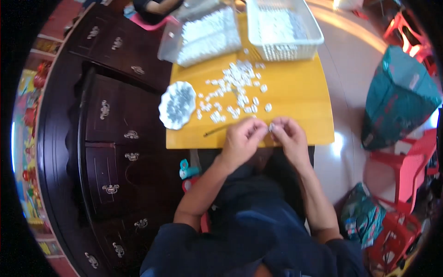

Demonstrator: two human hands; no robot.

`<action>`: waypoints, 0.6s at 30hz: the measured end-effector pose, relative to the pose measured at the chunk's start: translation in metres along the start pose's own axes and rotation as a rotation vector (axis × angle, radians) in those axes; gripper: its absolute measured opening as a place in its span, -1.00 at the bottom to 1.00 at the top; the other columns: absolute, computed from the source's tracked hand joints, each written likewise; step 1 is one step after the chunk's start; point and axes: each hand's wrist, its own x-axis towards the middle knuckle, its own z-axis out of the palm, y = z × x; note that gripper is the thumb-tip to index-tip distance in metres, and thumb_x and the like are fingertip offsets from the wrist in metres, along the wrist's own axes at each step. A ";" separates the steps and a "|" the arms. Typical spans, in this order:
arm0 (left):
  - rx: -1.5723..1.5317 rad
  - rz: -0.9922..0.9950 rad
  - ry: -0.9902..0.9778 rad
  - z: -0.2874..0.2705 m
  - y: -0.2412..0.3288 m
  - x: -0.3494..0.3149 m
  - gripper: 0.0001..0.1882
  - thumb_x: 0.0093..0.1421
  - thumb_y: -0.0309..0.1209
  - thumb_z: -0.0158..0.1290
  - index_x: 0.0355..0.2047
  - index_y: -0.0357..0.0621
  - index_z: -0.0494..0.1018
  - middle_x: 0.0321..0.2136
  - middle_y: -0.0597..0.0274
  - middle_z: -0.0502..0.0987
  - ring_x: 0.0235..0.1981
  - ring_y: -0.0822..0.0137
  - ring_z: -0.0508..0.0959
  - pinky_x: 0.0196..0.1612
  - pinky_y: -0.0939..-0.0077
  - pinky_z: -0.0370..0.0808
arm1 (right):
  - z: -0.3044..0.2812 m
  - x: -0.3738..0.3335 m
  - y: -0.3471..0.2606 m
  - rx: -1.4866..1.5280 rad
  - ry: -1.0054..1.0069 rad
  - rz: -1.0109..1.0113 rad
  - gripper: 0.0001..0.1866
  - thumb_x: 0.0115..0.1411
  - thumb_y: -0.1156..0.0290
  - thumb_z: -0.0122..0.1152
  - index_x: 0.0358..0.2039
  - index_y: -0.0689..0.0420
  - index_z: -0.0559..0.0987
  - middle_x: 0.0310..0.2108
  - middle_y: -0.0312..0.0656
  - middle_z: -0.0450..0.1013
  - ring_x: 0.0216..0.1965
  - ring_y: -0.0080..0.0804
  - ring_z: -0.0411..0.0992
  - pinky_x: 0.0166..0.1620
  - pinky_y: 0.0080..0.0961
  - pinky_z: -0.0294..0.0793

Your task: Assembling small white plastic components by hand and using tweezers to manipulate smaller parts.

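Observation:
Over the near edge of the yellow table (304, 106), my left hand (242, 142) and my right hand (291, 140) almost meet. Thumb and finger are pinched together on both. A small whitish piece (271, 127) shows at my right fingertips; its exact kind is too small to tell. What my left fingers pinch is hidden. Beside my left hand a thin dark stick (214, 131) points left; whether it is held or lies on the table, I cannot tell. Many small white pieces (240, 74) are scattered beyond my hands. Left of them sits a white scalloped dish (164, 115) of small grey pieces.
A clear plastic container (168, 48) and a white basket (286, 50), both holding white pieces, stand at the table's far side. Dark drawers (110, 111) line the left. To the right are a green bag (392, 101) and a red plastic chair (401, 171). Part of another person's arm (161, 6) shows at the top.

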 end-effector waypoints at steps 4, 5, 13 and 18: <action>-0.024 0.020 -0.033 -0.001 0.007 0.008 -0.95 0.24 -0.55 0.17 -0.33 -0.29 0.55 -0.50 0.20 0.59 -0.54 0.50 0.57 -0.48 0.59 0.47 | 0.001 0.004 -0.005 0.058 0.018 0.026 -0.87 0.35 0.48 0.17 -0.14 0.23 0.52 -0.35 -0.37 0.48 -0.38 -0.67 0.43 -0.31 -0.69 0.42; -0.019 0.026 -0.040 0.000 0.008 0.008 -0.95 0.24 -0.55 0.17 -0.32 -0.30 0.55 -0.49 0.20 0.59 -0.54 0.49 0.57 -0.48 0.59 0.47 | -0.001 0.003 -0.006 0.056 0.013 0.024 -0.88 0.35 0.48 0.17 -0.14 0.23 0.52 -0.35 -0.38 0.48 -0.38 -0.68 0.43 -0.31 -0.70 0.42; 0.036 0.047 -0.046 0.004 0.002 0.007 -0.96 0.23 -0.57 0.15 -0.34 -0.30 0.54 -0.49 0.17 0.58 -0.54 0.45 0.58 -0.48 0.58 0.46 | -0.004 -0.003 0.001 -0.001 0.013 -0.006 -0.89 0.34 0.48 0.17 -0.17 0.22 0.55 -0.39 -0.40 0.48 -0.40 -0.71 0.41 -0.32 -0.71 0.43; 0.071 0.097 -0.049 0.003 0.006 0.006 -0.97 0.22 -0.58 0.15 -0.36 -0.29 0.53 -0.50 0.18 0.57 -0.55 0.44 0.57 -0.50 0.57 0.45 | -0.002 -0.004 -0.001 -0.027 0.011 -0.016 -0.89 0.33 0.49 0.19 -0.19 0.24 0.58 -0.41 -0.41 0.50 -0.39 -0.73 0.41 -0.33 -0.72 0.43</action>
